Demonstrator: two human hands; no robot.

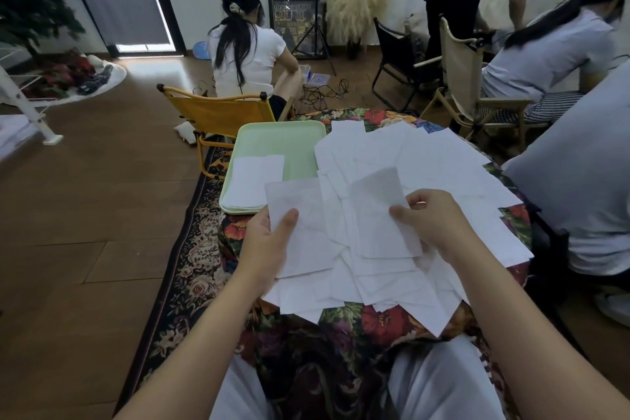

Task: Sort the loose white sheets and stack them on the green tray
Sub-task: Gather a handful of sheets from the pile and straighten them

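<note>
Many loose white sheets (426,164) lie spread in an overlapping heap on a small table with a floral cloth (385,320). My left hand (269,239) grips one white sheet (300,225) by its left edge, thumb on top, lifted over the heap. My right hand (433,218) pinches a second white sheet (378,211) at its right edge, held tilted above the pile. The green tray (272,140) stands at the table's far left, with a small stack of white sheets (254,177) in its near half.
A yellow folding chair (218,109) with a seated person stands just beyond the tray. A person in white sits close at the right (579,181), beside the table. More chairs, people and a light stand (315,27) fill the back. A patterned rug (191,249) lies under the table.
</note>
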